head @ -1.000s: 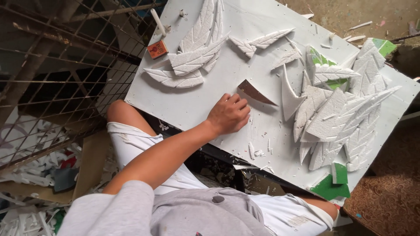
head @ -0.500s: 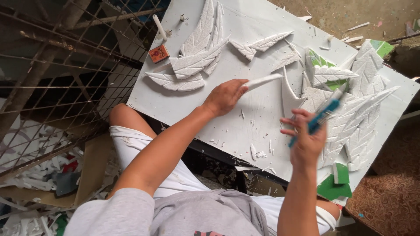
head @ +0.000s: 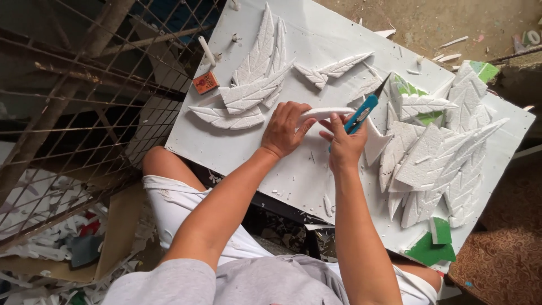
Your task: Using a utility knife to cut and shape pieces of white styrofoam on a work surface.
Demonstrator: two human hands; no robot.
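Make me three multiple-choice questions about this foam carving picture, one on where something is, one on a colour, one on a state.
1. Where does the small orange box lie?
A. near the board's left edge
B. under the right hand
C. on the floor

2. What colour is the handle of the cutter?
A. red
B. blue
C. black

3. How is the white foam strip held?
A. lying loose on the board
B. pinched by the left hand alone
C. held by both hands

Answers: 1 A, it sits on the white board beside the carved foam leaves. 2 B, the handle is blue. 3 C, the left hand and right hand both touch it, the right also holding the cutter.
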